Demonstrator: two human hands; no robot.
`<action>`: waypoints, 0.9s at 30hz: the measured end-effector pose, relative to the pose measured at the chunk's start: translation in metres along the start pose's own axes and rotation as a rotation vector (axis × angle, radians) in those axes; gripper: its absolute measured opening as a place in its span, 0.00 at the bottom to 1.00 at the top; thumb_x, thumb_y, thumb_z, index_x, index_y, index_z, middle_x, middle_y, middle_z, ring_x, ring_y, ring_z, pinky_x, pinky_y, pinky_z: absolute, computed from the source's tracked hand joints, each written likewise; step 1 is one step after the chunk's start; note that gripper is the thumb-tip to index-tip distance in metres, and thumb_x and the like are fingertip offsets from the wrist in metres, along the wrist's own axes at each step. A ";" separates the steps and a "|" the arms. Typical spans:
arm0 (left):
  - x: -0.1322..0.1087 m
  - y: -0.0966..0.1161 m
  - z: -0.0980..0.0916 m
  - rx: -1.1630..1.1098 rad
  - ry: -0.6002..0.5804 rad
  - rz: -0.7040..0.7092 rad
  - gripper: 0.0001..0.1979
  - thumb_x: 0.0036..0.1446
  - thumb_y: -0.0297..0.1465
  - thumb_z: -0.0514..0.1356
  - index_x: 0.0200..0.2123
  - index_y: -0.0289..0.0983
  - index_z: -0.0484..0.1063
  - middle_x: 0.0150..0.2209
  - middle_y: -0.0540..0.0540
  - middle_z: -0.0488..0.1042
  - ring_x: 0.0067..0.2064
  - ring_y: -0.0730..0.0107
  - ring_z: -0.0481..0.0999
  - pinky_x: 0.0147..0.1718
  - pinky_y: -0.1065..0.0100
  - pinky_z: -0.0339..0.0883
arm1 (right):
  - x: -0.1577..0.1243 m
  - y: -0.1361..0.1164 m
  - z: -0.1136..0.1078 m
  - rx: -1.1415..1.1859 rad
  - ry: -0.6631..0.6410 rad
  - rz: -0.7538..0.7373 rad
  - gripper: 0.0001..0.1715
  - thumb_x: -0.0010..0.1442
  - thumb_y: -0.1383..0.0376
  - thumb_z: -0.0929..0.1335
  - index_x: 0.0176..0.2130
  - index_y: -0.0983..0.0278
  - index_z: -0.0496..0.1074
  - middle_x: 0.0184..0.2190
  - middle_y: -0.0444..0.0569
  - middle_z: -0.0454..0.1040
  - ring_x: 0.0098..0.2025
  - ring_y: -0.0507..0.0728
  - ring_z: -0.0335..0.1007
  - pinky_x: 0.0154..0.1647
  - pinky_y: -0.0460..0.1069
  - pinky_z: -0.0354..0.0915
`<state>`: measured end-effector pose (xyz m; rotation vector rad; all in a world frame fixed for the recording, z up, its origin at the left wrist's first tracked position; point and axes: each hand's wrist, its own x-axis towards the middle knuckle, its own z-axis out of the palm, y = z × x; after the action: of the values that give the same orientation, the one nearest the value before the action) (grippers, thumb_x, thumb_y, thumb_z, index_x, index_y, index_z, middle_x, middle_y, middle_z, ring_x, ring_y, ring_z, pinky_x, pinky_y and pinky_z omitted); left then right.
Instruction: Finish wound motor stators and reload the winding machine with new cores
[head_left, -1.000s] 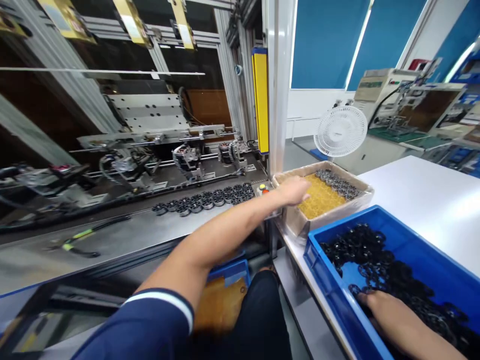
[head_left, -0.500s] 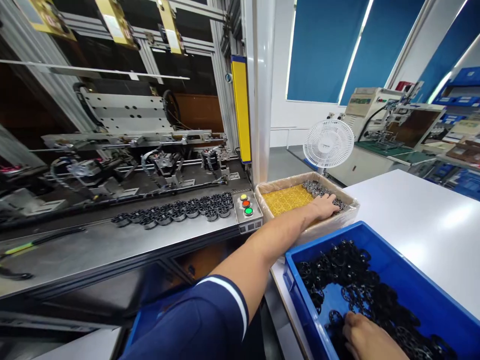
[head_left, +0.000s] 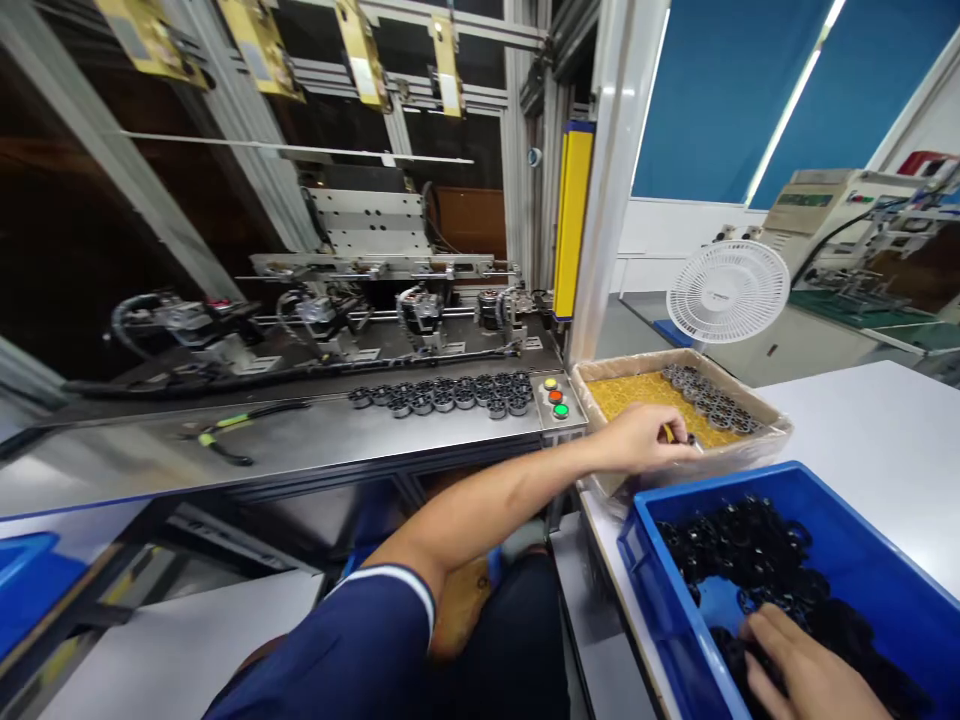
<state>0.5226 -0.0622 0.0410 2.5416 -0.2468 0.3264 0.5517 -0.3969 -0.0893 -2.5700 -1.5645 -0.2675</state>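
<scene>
My left hand [head_left: 646, 438] is over the near edge of the plastic-lined carton [head_left: 772, 440], its thumb and fingers pinched on a small grey wheel-shaped part [head_left: 694, 442] that shows only partly. Inside that carton, grey wheel-shaped parts [head_left: 709, 398] lie in rows on a yellow layer [head_left: 626, 393]. My right hand [head_left: 806, 665] is down in the blue bin [head_left: 885, 560], fingers curled around a black wheel-like part [head_left: 761, 660], mostly covered by the hand. Loose black parts [head_left: 742, 540] are heaped around it.
On the steel ledge at left stand several dark round parts [head_left: 450, 393] in rows, beside a button box [head_left: 559, 405]. Yellow-handled pliers [head_left: 225, 430] lie farther left. Machine fixtures [head_left: 420, 310] stand behind. A white fan [head_left: 727, 290] is beyond the carton.
My left hand has moved from the grey parts to the carton's near side and its fingers have closed. My right hand stays in the bin. The view has turned left.
</scene>
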 end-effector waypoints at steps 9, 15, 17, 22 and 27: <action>-0.204 0.044 0.010 -1.477 0.237 -0.370 0.33 0.34 0.34 0.79 0.47 0.33 0.77 0.35 0.46 0.80 0.33 0.75 0.78 0.39 0.70 0.73 | 0.032 -0.057 -0.057 0.249 0.376 -0.060 0.12 0.64 0.59 0.68 0.47 0.60 0.71 0.44 0.50 0.76 0.43 0.59 0.75 0.55 0.55 0.67; -0.221 0.067 0.013 -1.433 0.196 -0.366 0.32 0.30 0.29 0.79 0.44 0.32 0.78 0.41 0.40 0.82 0.34 0.71 0.81 0.38 0.69 0.74 | 0.046 -0.179 -0.119 0.510 0.500 -0.259 0.17 0.61 0.77 0.68 0.48 0.63 0.71 0.42 0.53 0.75 0.44 0.57 0.74 0.46 0.51 0.70; -0.225 0.075 0.017 -1.447 0.167 -0.340 0.31 0.30 0.28 0.79 0.43 0.32 0.78 0.42 0.40 0.82 0.38 0.66 0.82 0.41 0.65 0.75 | 0.044 -0.193 -0.121 0.556 0.503 -0.293 0.20 0.59 0.80 0.67 0.49 0.65 0.70 0.41 0.54 0.74 0.44 0.57 0.74 0.43 0.51 0.71; -0.228 0.091 0.030 -1.488 0.118 -0.315 0.31 0.32 0.29 0.79 0.43 0.32 0.78 0.37 0.44 0.82 0.38 0.65 0.82 0.43 0.63 0.76 | 0.036 -0.197 -0.123 0.550 0.519 -0.327 0.21 0.57 0.82 0.67 0.48 0.66 0.71 0.39 0.53 0.73 0.42 0.56 0.72 0.39 0.51 0.72; -0.226 0.095 0.031 -1.463 0.156 -0.305 0.31 0.30 0.26 0.79 0.43 0.32 0.78 0.35 0.45 0.81 0.37 0.68 0.82 0.44 0.66 0.75 | 0.038 -0.198 -0.129 0.539 0.517 -0.383 0.24 0.56 0.82 0.67 0.50 0.66 0.71 0.39 0.54 0.73 0.42 0.58 0.73 0.40 0.53 0.73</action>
<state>0.2899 -0.1343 0.0001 1.0733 0.0060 0.1185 0.3819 -0.2980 0.0468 -1.6300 -1.6208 -0.4312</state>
